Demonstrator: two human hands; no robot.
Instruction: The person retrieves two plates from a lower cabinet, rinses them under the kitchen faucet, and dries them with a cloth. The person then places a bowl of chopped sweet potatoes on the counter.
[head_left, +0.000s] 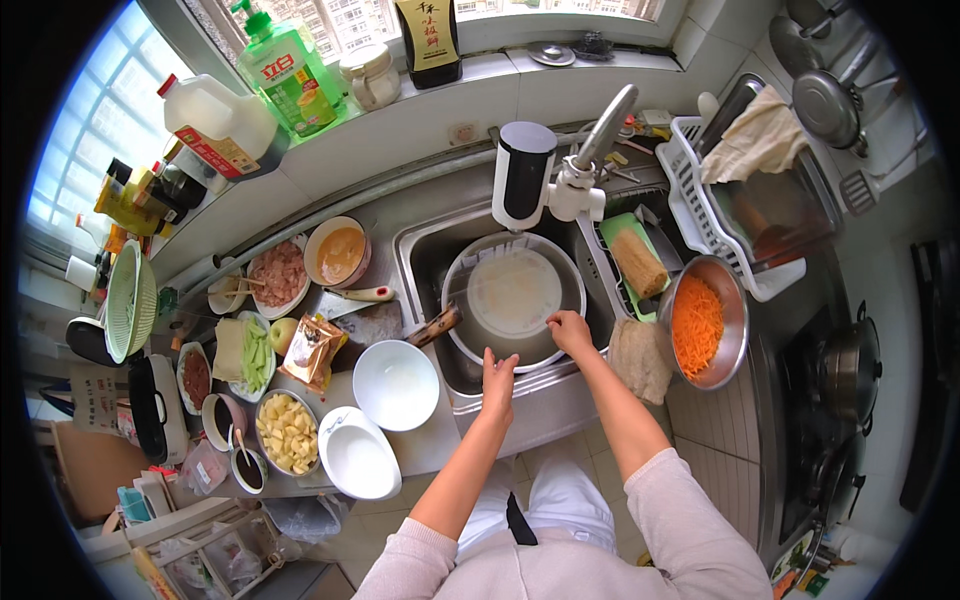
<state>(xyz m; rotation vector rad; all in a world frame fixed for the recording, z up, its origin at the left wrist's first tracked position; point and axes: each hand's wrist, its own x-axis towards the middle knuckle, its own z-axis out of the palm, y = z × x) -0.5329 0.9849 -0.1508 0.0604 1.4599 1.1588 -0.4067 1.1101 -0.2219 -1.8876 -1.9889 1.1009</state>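
A wide metal basin (574, 277) sits in the stainless steel sink (420, 255), with a round pale dish (514, 292) inside under cloudy water. My left hand (498, 386) is over the basin's near edge, fingers apart, holding nothing. Above the basin's near right edge is my right hand (570, 332), fingers curled; whether something small is between them cannot be told. The faucet (600, 135) with its white and black filter unit (525, 176) stands behind the basin. A tan cloth (640, 360) lies right of my right hand, against a metal bowl of shredded carrot (697, 326).
On the left counter are a white bowl (396, 385), an oval white bowl (358, 454), cubed potatoes (287, 433), a cleaver's wooden handle (436, 325) reaching over the sink edge, and minced meat (280, 274). A white dish rack (690, 195) and pots (851, 367) are at right.
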